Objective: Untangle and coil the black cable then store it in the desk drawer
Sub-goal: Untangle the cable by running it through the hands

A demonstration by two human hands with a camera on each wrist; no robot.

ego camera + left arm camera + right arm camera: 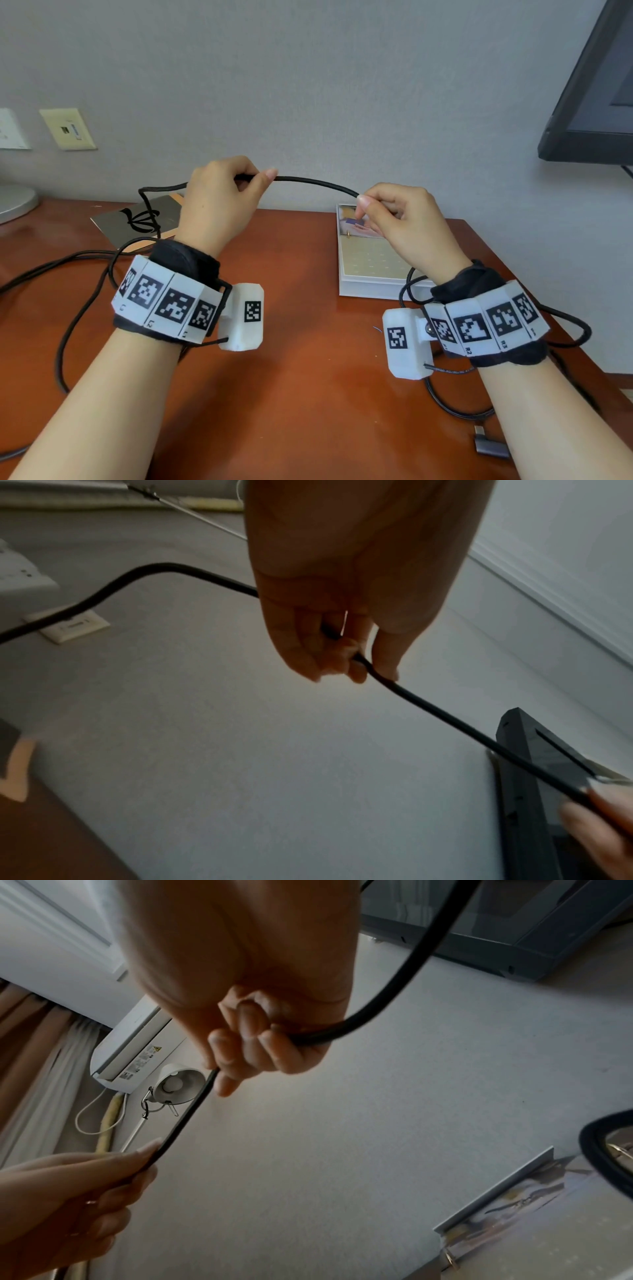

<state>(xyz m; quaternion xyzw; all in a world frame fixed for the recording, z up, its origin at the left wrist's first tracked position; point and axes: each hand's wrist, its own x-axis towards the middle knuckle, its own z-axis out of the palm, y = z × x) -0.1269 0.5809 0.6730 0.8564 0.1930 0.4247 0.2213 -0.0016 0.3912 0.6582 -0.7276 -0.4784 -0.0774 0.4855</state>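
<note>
Raised above the worktop (308,342), my left hand (219,198) and right hand (404,219) each pinch the black cable (315,182), its span running side to side between them, tangled slack trailing beyond my left hand, nearer it.

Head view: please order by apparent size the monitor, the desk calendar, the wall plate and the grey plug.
1. monitor, though cut off by the frame
2. desk calendar
3. wall plate
4. grey plug

We've got the black cable (317,183) stretched in a shallow arc above the desk, its loose ends trailing in messy loops on both sides.
</note>
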